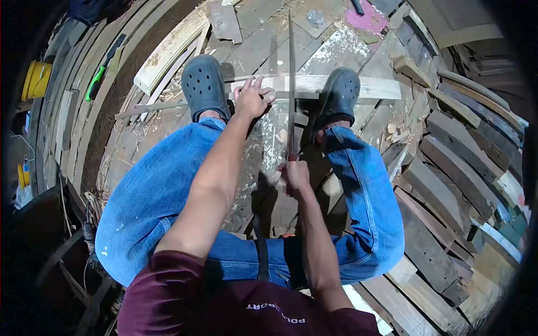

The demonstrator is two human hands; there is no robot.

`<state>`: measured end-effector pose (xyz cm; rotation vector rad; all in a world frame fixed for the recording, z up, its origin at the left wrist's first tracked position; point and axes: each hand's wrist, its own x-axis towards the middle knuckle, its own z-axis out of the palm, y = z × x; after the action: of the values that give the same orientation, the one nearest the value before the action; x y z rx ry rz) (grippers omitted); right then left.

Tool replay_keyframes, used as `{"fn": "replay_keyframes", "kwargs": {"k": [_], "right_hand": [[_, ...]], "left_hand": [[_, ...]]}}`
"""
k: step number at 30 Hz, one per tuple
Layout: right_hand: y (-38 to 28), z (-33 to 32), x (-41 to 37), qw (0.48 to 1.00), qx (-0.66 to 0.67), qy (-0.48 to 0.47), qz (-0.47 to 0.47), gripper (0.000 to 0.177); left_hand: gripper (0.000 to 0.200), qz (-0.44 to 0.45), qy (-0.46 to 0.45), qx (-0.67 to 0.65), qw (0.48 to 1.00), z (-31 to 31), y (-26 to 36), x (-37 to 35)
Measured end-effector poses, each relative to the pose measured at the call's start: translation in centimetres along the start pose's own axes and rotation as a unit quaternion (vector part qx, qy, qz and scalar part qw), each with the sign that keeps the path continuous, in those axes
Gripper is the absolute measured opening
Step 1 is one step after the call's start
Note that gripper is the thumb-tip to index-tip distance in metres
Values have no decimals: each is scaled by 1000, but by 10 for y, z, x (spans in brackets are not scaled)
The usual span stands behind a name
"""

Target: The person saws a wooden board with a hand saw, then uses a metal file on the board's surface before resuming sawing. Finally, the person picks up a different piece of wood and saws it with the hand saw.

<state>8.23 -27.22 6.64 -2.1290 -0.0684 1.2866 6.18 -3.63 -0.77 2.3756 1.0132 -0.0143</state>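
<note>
A pale wooden board point(375, 88) lies crosswise on the floor, with a dark clog point(203, 83) on its left part and another clog point(341, 95) on its right part. My left hand point(252, 98) rests on the board between the clogs, its fingers spread. In my right hand point(295, 175), closed, is the handle of a saw point(292, 84). The long, narrow blade points away from me and crosses the board to the right of my left hand.
Stacked wood offcuts point(448, 168) fill the right side. A green-handled tool point(96, 83) lies on planks at the left, near a yellow container point(37, 80). Ahead are a pink scrap point(367, 18) and a thick pale timber point(168, 53). Shavings litter the floor.
</note>
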Motion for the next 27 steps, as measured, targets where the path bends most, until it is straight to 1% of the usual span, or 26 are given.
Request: {"fn": "replay_keyframes", "kwargs": {"k": [1, 3, 4, 5, 7, 8, 9, 11, 13, 14, 16, 17, 18, 19, 21, 22, 23, 25, 26, 27], "right_hand": [[45, 8, 17, 996, -68, 27, -56, 25], [72, 17, 3, 998, 53, -31, -8, 28], [76, 21, -9, 992, 110, -55, 20, 30], [77, 22, -9, 986, 150, -54, 50, 29], [16, 8, -10, 999, 42, -4, 19, 36], [-9, 3, -3, 999, 8, 25, 38, 34], [-11, -1, 16, 1000, 19, 7, 17, 32], [-9, -4, 17, 997, 70, -14, 13, 30], [12, 1, 0, 999, 13, 11, 32, 25], [17, 3, -14, 992, 106, -27, 67, 20], [14, 4, -17, 988, 144, -28, 47, 19], [12, 2, -10, 994, 100, -7, 41, 20], [-2, -8, -4, 999, 25, -37, 20, 22], [-6, -10, 12, 999, 37, -16, -5, 24], [-51, -27, -7, 995, 33, -51, 80, 25], [-37, -23, -4, 997, 31, -33, 69, 26], [-14, -16, 3, 1000, -25, 15, 5, 28], [3, -11, -17, 999, -44, -4, 6, 30], [11, -6, -19, 998, 41, -1, 56, 28], [11, -7, -9, 999, 26, -2, 29, 27]], "left_hand": [[34, 4, 2, 1, 1000, -1, 0, 4], [35, -10, 1, -28, 1000, -8, 4, 2], [35, -10, 0, -22, 1000, -10, 6, 3], [34, -12, -1, -24, 1000, -10, 6, 2], [38, -3, -9, -25, 1000, -3, -1, 6], [37, 1, 11, -34, 999, -1, -2, 3], [37, 6, 10, -28, 1000, -2, -1, 3], [37, 8, 8, -13, 1000, -1, -1, 3], [35, 7, 9, -4, 1000, 0, -2, 7], [35, 6, 5, -1, 1000, -2, -1, 6], [34, 1, 0, 7, 1000, -4, 1, 6], [33, -9, -15, -1, 1000, -4, 1, 7], [32, -9, -8, -8, 1000, -6, 2, 5], [32, -11, -3, -18, 1000, -6, 3, 3], [31, -3, 5, -25, 1000, -2, 0, 3], [31, 2, 3, -22, 1000, -1, -1, 2], [31, 6, 5, -18, 1000, -1, -1, 4], [34, -4, 5, -15, 1000, -4, 1, 4], [35, -2, -2, -9, 1000, -5, 2, 4], [36, 0, 7, -11, 1000, -6, 1, 7]]}}
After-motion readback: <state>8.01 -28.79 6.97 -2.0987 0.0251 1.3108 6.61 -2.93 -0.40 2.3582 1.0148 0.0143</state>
